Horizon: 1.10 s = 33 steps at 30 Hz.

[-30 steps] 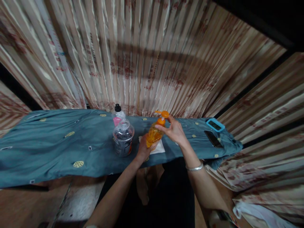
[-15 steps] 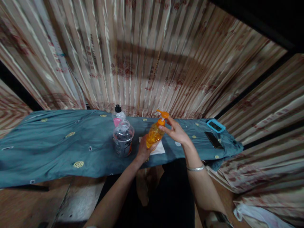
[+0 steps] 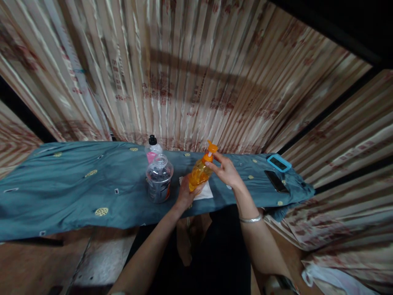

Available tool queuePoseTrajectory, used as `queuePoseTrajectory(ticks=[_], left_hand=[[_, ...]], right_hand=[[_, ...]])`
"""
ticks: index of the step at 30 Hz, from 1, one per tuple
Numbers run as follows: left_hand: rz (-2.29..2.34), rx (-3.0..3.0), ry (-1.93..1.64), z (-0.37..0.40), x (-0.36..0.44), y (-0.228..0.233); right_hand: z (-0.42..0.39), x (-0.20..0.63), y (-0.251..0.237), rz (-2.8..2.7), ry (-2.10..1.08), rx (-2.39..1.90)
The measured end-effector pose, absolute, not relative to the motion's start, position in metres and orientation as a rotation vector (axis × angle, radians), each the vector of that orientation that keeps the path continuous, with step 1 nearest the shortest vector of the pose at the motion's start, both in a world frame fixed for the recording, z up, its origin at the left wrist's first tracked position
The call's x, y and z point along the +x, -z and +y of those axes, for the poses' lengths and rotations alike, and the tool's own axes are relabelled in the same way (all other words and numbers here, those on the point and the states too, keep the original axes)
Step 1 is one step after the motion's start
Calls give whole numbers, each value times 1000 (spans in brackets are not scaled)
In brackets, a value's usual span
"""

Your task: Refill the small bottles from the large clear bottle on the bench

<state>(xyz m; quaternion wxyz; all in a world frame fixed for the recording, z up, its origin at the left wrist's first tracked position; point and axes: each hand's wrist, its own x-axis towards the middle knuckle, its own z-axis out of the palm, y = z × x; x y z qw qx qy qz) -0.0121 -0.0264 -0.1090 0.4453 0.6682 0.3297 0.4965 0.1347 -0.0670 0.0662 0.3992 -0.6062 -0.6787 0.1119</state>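
A clear pump bottle with amber contents and an orange pump top leans to the right above the table. Around its lower part my left hand is closed. My right hand has its thumb and fingers closed on the orange collar just below the pump head. Under the bottle lies a white cloth or tissue, partly covered by my left hand. To the left stands a clear plastic tub with a narrower neck on top. Behind it is a bottle with a black cap and a pink label.
The bench is draped in a teal cloth with yellow prints. Toward its right end lie a black phone and a blue-framed device. A pleated curtain hangs close behind, with dark metal posts at the sides.
The pump head has turned, so its spout no longer points as far left. My right hand has shifted slightly with it; the left hand keeps its hold.
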Motion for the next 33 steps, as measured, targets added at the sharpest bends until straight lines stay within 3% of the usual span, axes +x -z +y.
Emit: queuePoseTrajectory(ticks=[7,16,33], left_hand=[[825,1644,-1212,-26,-13,106],[853,1630,-1267,-25,-11,117],[893,1588,-1200,-31,-13,111]], right_hand=[[-65,118,-53,-1495,-123,-1684],[-55,128,-55,-1651,-315,-1474],[-53,88,-20,-1234,38,-1511]])
